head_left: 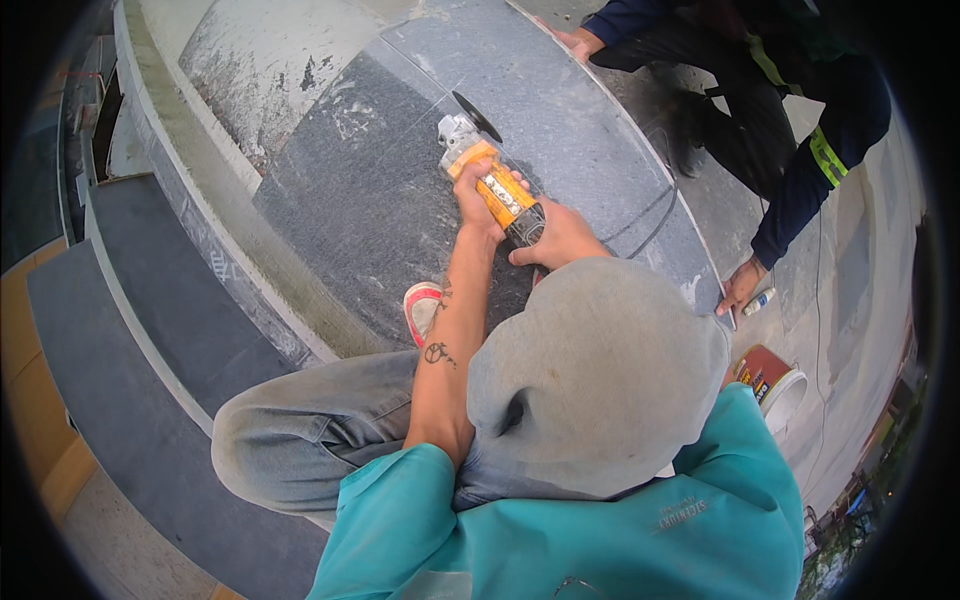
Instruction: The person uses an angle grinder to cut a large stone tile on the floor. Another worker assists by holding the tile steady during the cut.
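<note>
An orange angle grinder (506, 194) with a grey metal head lies between both my hands over a dark grey stone slab (600, 130). My left hand (480, 203) wraps round the front of its body, just behind the head. My right hand (566, 236) grips the black rear end. The thin black cutting disc (478, 116) stands on edge beside a pale straight line on the slab. I cannot tell whether it touches the stone or spins. From the rear, a black power cord (655, 225) runs across the slab toward its right edge.
A co-worker crouches at the right, one hand (580, 43) at the slab's far edge, the other hand (742, 285) at its near right corner. Beside that lie a small white bottle (760, 301) and a bucket (787, 400). A raised curb (215, 215) and dark stone steps (130, 400) border the left.
</note>
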Demonstrator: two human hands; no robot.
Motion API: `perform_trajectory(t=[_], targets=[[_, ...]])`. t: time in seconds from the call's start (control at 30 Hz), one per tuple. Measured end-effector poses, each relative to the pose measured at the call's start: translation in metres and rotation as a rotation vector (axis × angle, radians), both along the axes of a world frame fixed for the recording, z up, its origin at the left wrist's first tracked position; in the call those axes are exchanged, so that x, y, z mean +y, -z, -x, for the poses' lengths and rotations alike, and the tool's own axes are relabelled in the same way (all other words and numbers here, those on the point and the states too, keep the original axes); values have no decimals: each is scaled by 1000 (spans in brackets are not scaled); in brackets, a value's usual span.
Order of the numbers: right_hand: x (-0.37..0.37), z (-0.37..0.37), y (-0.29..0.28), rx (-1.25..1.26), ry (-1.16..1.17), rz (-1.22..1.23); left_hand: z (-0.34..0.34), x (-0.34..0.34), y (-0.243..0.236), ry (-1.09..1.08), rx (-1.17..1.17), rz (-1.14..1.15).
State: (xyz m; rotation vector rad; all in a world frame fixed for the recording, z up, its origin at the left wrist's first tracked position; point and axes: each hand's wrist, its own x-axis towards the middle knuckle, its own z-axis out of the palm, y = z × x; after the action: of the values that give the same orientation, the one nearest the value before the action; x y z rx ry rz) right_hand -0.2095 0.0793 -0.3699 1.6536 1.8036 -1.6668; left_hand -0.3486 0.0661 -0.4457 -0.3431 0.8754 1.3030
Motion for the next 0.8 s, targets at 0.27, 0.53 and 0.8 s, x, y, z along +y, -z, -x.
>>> perform_trajectory(t=[0.27, 0.53, 0.8], targets=[[-6, -4, 6, -66, -13, -35, -5, -1, -8, -14, 63, 13], [-10, -8, 5, -60, 38, -1, -9, -5, -5, -16, 36, 33], [1, -1, -4, -43, -6, 24, -3, 3, -8, -5, 60, 8]])
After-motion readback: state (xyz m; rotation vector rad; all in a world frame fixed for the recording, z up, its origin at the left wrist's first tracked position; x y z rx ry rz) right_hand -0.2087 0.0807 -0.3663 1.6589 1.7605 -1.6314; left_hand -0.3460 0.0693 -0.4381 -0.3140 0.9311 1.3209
